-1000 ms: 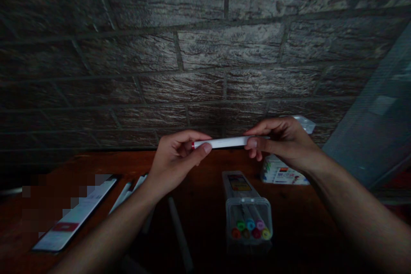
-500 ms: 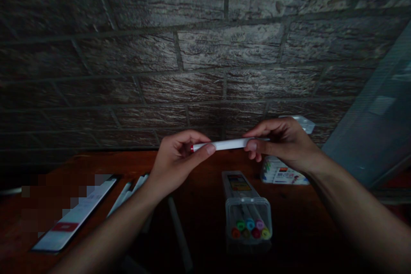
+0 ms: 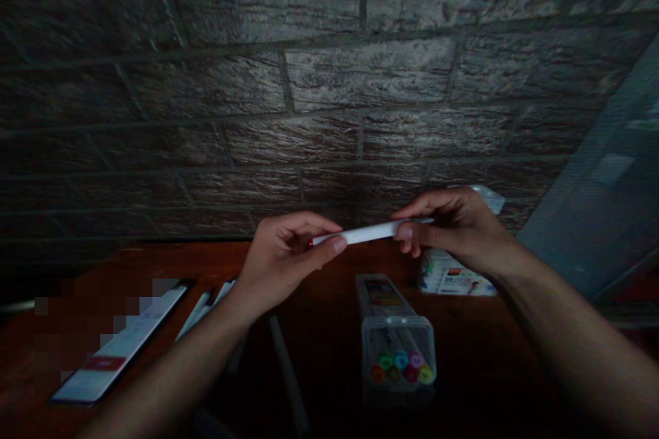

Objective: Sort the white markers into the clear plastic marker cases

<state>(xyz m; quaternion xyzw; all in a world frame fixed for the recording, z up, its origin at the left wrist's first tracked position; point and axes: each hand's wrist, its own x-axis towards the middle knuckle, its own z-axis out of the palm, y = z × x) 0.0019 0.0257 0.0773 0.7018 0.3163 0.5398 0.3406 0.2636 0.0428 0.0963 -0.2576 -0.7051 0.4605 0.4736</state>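
Note:
A white marker pen with a red band at its left end is held level above a dark wooden table. My left hand pinches the red end between thumb and fingers. My right hand grips the other end with closed fingers. Below the pen a clear plastic case lies open toward me, with several coloured pen caps showing.
A brick-patterned wall rises just behind the table. A printed white pack sits under my right hand. Some white pens and a flat printed card lie at the left. One more pen lies near the front.
My left thumb has slid a little right along the pen, and the pen's left end has dipped slightly. Both hands otherwise stay in place.

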